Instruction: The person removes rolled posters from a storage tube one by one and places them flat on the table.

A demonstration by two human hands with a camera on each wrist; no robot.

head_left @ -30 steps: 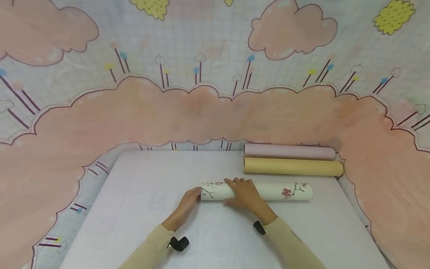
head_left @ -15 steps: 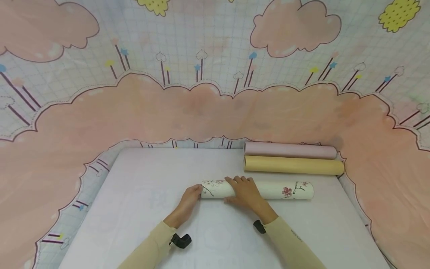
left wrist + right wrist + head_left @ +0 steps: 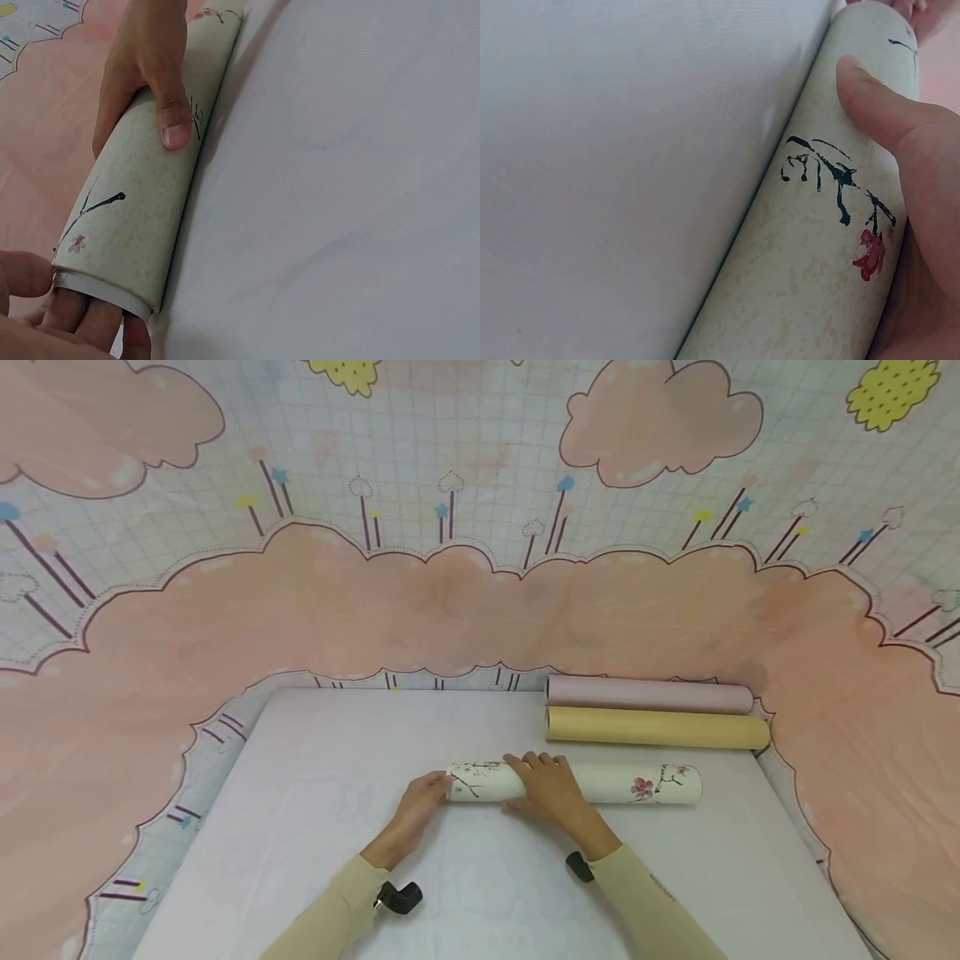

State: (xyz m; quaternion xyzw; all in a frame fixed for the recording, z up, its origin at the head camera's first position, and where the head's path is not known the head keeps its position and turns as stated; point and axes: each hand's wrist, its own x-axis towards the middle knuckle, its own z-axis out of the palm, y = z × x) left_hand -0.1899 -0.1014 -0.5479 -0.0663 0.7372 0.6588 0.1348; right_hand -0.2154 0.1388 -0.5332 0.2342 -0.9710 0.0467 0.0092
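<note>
A cream wallpaper roll with red blossoms and dark branches lies crosswise on the white table. My right hand grips it left of its middle, fingers over the top and thumb on the near side. In the right wrist view the thumb presses along the printed surface. At the roll's left end my left hand holds the rim. The left wrist view shows several of its fingers tucked into the hollow end, against the white inner edge.
Behind on the right, a pink roll and a yellow roll lie side by side near the table's back edge. Cloud-patterned cloth hangs around the white tabletop.
Left fingers have shifted slightly at the roll's left end. The right hand keeps its grip, and the roll stays in about the same place; the head view has tilted a little.
</note>
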